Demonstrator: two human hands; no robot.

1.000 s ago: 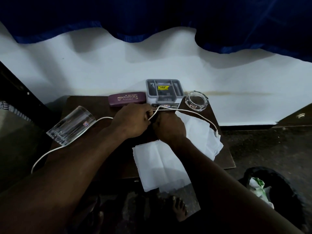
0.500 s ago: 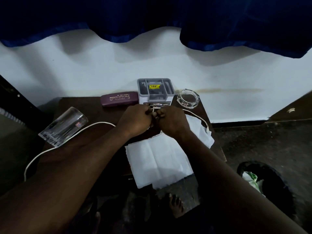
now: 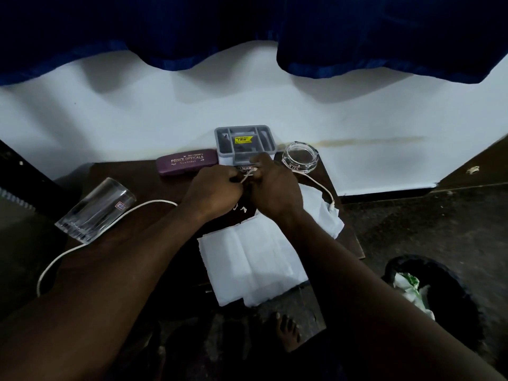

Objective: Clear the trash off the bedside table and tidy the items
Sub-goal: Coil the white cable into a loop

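a dark blue curtain (image 3: 192, 28) fills the top of the view, its hem cut off at both sides, above a white wall (image 3: 165, 119) with a faint brown streak. two bare forearms reach in from the lower edge and hide much of the dark brown bench (image 3: 132, 182), whose left end sinks into shadow. a white paper sheet (image 3: 247, 257) lies unfolded on the bench and hangs over its near edge, with a second layer poking out to the right under the right wrist. on the floor at the right stands a black bin (image 3: 395, 264), its depth lost in darkness, with a green and white wrapper (image 3: 409, 287) inside. a clear glass tumbler (image 3: 93, 213) lies on its side at the bench's left end. along the wall stand a maroon spectacle case (image 3: 187, 162), a grey divided organiser (image 3: 244, 141) with a yellow sticker, and a glass ashtray (image 3: 301, 160). a white cable (image 3: 156, 202) trails off the left edge, passes under the left forearm, and ends in a plug on the paper at the right. the left grip (image 3: 214, 191) and right grip (image 3: 275, 188) meet in front of the organiser, both clamped on the cable with curled fingers; how it is gathered beneath them is hidden. small pale scraps (image 3: 239, 207) between the wrists are too dim to identify. a bare foot (image 3: 286, 331) shows below the bench.
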